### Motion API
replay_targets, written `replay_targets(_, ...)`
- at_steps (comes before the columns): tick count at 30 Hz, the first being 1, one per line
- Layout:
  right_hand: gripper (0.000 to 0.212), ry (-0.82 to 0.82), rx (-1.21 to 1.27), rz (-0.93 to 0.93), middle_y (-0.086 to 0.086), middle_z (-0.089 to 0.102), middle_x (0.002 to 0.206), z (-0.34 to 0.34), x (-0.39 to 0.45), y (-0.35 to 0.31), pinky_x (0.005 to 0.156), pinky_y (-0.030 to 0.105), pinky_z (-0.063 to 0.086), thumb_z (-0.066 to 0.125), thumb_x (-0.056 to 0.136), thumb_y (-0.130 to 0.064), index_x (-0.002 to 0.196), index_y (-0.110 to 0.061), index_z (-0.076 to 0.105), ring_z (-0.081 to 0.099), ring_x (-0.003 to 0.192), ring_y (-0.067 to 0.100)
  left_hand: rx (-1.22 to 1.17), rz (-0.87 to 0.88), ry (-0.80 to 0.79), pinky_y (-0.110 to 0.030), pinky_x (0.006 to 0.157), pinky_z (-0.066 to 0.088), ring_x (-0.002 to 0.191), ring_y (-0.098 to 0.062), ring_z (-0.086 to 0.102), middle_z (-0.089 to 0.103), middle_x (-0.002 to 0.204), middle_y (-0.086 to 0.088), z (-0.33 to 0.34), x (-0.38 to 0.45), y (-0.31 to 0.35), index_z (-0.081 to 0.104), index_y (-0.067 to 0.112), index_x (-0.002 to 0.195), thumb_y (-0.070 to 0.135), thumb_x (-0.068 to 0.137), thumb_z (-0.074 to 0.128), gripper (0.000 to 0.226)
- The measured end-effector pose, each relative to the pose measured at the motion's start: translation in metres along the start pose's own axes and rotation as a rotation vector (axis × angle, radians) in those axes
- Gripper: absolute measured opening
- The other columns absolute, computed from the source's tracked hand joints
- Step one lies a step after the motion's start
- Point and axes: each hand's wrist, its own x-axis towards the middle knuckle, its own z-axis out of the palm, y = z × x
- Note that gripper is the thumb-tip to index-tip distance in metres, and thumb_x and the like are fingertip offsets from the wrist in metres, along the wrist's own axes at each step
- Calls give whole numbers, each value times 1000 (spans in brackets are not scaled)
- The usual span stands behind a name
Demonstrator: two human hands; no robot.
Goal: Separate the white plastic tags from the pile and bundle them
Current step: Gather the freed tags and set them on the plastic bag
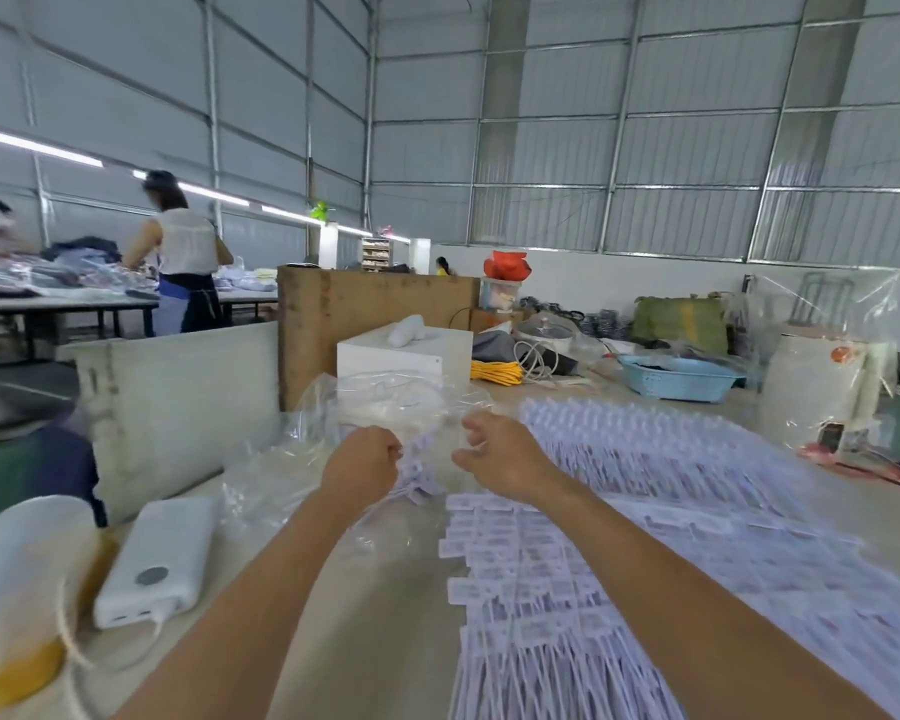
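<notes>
Behind left hand [360, 462], blurred tags [417, 483] gripped

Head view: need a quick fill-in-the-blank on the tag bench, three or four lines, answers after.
1. The left hand grips a small bunch of white plastic tags just in front of the clear ____ bag.
2. The white rectangular power bank lies to the ____ of the person's left forearm.
3. The shallow plastic basket at the back of the beige table is coloured ____.
4. The coiled cable beside the white box is coloured ____.

Answers: plastic; left; blue; yellow
</notes>
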Motion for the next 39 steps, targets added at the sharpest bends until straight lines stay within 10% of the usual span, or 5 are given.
replay_targets(7,54,-216,-321,-18,9,42,145,26,14,10,106,33,35,54,94,-35,141,-11,41,42,131,24,228,54,34,-23,87,39,109,-24,55,60,114,-16,36,27,-31,64,7,115,-2,88,47,33)
replay_targets(17,34,-258,-300,-13,14,64,112,27,11,9,88,34,45,49,97,-31,112,-5,64,59,103,27,713,37,-167,-45,102,32,126,-31,37,45,130,-11,38,20,2,53,15,125,23,90,52,36)
replay_targets(23,26,-179,-257,-64,7,66,114,-33,-16,15,84,27,44,53,95,-22,112,-7,67,59,100,20,309,349,37,-36,85,43,105,-27,54,61,108,-9,13,4,75,68,14,108,18,92,50,25)
replay_targets(33,18,171,-219,186,11,72,100,-127,-119,128,77,19,47,57,90,-7,97,0,72,67,93,22,-38,564,-505,-25,81,46,100,-17,60,65,109,-3,54,-24,164,66,10,114,38,90,61,37)
replay_targets(39,21,183,44,208,-7,54,57,-130,-142,155,47,10,34,53,93,-6,90,-8,74,43,43,-2,-62,577,-485,-23,56,36,67,-8,48,51,80,8,64,-26,199,53,24,80,31,91,61,15)
